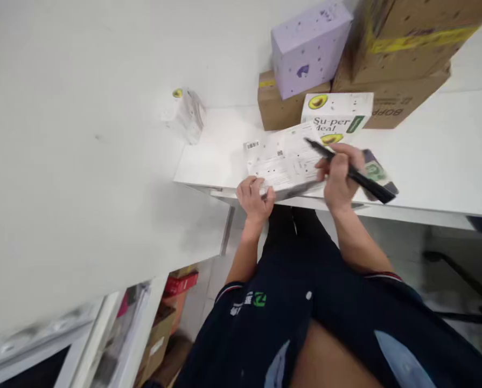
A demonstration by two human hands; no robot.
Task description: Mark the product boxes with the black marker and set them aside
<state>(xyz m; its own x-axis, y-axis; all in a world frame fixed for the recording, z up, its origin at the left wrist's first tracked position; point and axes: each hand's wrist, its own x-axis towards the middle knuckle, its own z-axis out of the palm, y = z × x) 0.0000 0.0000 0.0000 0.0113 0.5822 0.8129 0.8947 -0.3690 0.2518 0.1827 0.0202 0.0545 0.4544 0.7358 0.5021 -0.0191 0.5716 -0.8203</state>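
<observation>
My right hand [340, 175] is closed round a black marker pen [351, 171], its tip hovering over a stack of printed white paper sheets [287, 156] that lies at the near edge of the white table [434, 161]. My left hand [256, 196] has its fingers curled over the near left corner of the sheets, pinning them at the table edge. Just behind the paper stands a white box with avocado pictures and green lettering [337, 116]. A small dark packet with a green mark [376, 172] lies beyond my right hand.
At the back of the table a lilac box [309, 46] rests on a brown carton [281, 105], beside larger cartons with yellow tape [402, 48]. A small white packet [186, 113] sits against the wall at left. Shelves with boxes [160, 334] lie below left.
</observation>
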